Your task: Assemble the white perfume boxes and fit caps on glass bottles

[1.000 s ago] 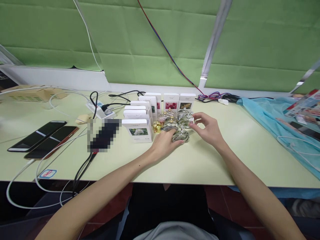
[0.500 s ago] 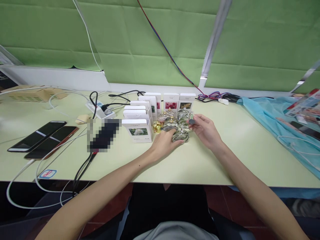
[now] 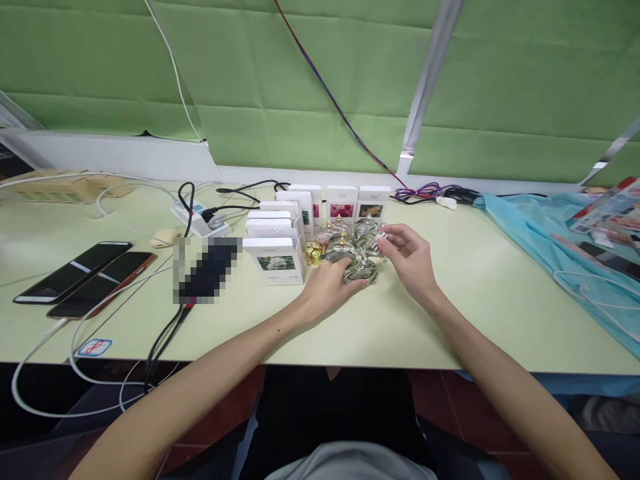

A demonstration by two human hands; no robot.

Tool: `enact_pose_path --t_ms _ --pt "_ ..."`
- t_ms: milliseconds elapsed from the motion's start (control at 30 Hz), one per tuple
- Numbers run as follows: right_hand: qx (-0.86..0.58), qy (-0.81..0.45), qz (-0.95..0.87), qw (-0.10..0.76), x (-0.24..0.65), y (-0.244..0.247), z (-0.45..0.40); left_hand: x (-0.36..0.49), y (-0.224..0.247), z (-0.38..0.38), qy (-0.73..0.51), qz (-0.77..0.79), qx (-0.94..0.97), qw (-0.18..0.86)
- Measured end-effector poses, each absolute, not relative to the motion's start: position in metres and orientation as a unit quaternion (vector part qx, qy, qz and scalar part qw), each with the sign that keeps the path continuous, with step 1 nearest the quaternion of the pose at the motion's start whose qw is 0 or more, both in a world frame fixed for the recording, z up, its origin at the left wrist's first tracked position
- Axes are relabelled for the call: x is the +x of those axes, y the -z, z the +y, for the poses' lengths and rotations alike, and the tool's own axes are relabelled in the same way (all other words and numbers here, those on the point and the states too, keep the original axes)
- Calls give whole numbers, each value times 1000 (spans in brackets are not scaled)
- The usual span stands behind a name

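Note:
My left hand (image 3: 327,287) is closed around the front clear glass perfume bottle (image 3: 362,271), its thumb along the near side; the fingertips are partly hidden. My right hand (image 3: 410,260) pinches a small shiny silver cap (image 3: 383,239) between thumb and fingers, just above and right of that bottle. Behind the left hand stand more round glass bottles, among them a bottle (image 3: 342,245) with a gold-coloured neck. Beside them on the left are small gold caps (image 3: 314,253).
White boxes with flower pictures, such as the front box (image 3: 275,261), stand in rows left of and behind the bottles. Phones (image 3: 75,272), cables and a power strip (image 3: 195,220) lie on the left. Blue cloth (image 3: 530,227) covers the right end of the table.
The cap in my right hand has turned: its dark round end showed before, now its silvery side does. My right hand has shifted slightly left. The left hand stays on the bottle.

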State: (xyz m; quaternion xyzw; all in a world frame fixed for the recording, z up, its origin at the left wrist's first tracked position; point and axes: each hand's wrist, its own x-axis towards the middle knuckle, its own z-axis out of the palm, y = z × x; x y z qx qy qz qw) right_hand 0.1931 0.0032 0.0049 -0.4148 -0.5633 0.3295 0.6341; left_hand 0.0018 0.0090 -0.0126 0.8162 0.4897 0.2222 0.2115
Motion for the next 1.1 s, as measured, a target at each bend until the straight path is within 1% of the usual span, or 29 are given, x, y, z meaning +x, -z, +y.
enact_pose_path --t_ms 167,333,1100 --pt "-401 -171 -659 613 190 -3 -1 3 11 8 -224 488 816 215" --pt "-399 -84 -712 573 192 -2 -3 3 13 8 -225 491 812 221" --pt "-393 -59 -758 517 191 0 -4 3 10 7 -234 481 816 220"
